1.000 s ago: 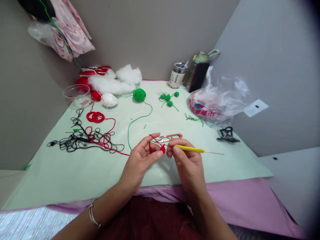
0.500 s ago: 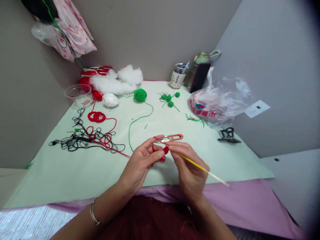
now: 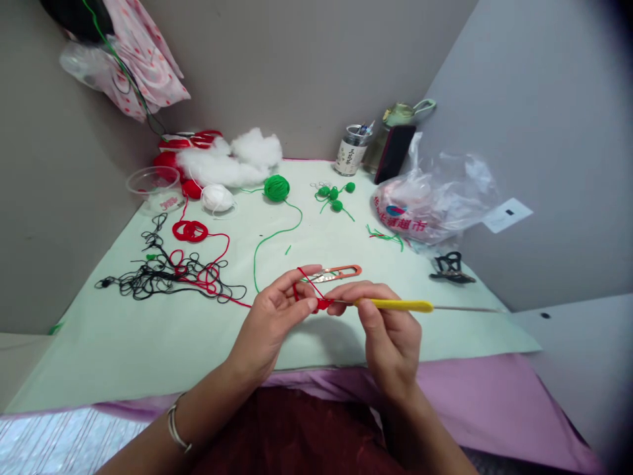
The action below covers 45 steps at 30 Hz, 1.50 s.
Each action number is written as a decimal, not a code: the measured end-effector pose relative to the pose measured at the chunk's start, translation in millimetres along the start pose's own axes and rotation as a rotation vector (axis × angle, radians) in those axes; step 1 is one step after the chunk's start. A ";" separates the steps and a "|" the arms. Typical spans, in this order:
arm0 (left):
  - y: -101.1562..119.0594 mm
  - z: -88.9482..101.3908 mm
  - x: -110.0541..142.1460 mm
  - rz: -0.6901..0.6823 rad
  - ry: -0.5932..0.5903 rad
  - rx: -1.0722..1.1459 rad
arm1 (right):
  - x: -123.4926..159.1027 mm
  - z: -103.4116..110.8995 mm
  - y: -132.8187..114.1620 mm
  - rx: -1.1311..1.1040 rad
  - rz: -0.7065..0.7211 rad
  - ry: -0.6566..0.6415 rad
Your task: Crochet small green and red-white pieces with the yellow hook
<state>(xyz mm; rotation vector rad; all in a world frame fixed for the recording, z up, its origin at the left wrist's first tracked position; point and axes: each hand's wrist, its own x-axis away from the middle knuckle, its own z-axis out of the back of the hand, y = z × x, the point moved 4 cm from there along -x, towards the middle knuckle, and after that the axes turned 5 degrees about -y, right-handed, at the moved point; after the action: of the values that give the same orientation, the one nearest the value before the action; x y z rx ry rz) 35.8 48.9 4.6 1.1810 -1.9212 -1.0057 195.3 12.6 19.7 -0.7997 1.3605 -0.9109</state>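
Red piece pinched, yellow hook gripped

Above the counter, the red piece is pinched by the fingers of the left hand, with red yarn looped over them. The hook is gripped by the fingers of the right hand at 3 o'clock; whether a stitch is entered by its tip cannot be told. Orange snips are seen at 1 o'clock, a green yarn ball at 11.

Below the frame's centre, the left hand pinches a red crochet piece; the right hand holds a yellow-handled hook to it.
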 end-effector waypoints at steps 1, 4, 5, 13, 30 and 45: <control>-0.2 1.0 0.0 -0.019 0.004 -0.024 | 1.0 0.4 -1.6 0.039 0.018 -0.008; -1.9 2.9 -0.2 -0.073 0.020 -0.080 | 2.4 0.4 -3.2 0.153 0.072 -0.030; -2.8 2.7 -0.1 -0.084 0.025 -0.086 | 2.8 -0.9 -3.4 0.211 0.112 -0.049; -13.3 -8.0 -0.5 0.141 -0.049 0.264 | 14.5 -12.2 -3.4 0.705 0.426 -0.001; -8.9 -7.9 -2.9 0.029 -0.024 0.125 | -2.5 -7.9 5.5 0.051 0.015 0.083; -13.4 -2.9 -3.8 0.127 0.044 0.261 | 0.9 -2.0 9.8 -0.018 0.016 0.232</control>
<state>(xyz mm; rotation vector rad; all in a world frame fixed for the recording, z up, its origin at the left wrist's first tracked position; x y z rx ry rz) 45.1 47.6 -6.0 1.1940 -2.1097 -0.6720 194.1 16.2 10.4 -0.7119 1.5766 -1.0031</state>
